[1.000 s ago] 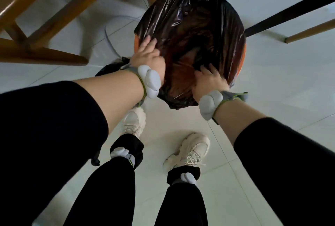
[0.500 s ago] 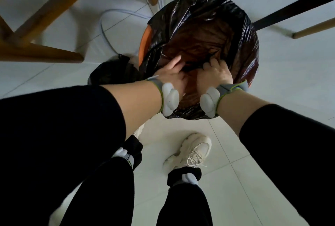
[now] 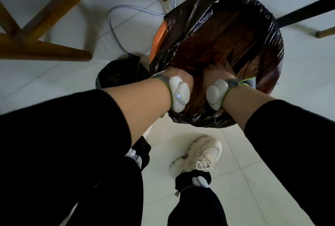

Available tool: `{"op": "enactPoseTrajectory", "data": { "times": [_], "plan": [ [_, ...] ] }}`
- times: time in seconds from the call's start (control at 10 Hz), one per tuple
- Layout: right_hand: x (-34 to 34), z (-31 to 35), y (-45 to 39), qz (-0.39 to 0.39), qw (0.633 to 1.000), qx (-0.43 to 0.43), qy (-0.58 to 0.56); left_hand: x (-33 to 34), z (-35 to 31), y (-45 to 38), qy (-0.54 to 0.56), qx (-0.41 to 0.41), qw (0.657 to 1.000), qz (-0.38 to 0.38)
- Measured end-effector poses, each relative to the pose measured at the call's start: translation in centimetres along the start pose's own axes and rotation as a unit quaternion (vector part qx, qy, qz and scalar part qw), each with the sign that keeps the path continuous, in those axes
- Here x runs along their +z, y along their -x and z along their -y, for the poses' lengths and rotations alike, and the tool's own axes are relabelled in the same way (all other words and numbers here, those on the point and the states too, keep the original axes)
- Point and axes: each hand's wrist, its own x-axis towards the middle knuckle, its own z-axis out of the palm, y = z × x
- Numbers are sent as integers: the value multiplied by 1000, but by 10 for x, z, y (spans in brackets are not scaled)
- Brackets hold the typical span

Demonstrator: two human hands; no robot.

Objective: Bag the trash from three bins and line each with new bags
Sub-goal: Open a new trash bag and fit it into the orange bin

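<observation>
We have both hands down inside the mouth of the new black bag [image 3: 226, 32] that lines the orange bin [image 3: 158, 39]. Our left hand [image 3: 178, 75] is sunk past the knuckles at the 7 o'clock side of the opening, its fingers hidden in the plastic, so we cannot tell whether they are curled or flat. Our right hand [image 3: 220, 72] sits just beside it at about 6 o'clock, fingers spread and pressed flat against the inner film. The two hands are close together but apart. Each wrist carries a pale tracker [image 3: 179, 95] on a grey strap.

The bag is folded over the rim on the far and right sides; at 9 o'clock the orange rim shows bare. Just outside the bin at 8 o'clock a filled black bag [image 3: 119, 71] sits on the tiled floor [image 3: 299, 73]. Grey cables [image 3: 116, 32] loop at 10 o'clock, beside wooden chair legs [image 3: 45, 50].
</observation>
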Motion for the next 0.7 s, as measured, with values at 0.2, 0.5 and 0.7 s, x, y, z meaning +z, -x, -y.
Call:
{"op": "enactPoseTrajectory", "data": {
  "times": [0.2,0.5,0.7],
  "plan": [
    [-55,22,76,-110,987,18,-116,7,28,83,59,69,954,-285],
    [-65,125,130,-193,939,-47,-280,73,83,143,271,-304,903,-134],
    [-53,166,120,-122,955,-42,-267,94,94,128,390,-342,850,-91]
  ]
}}
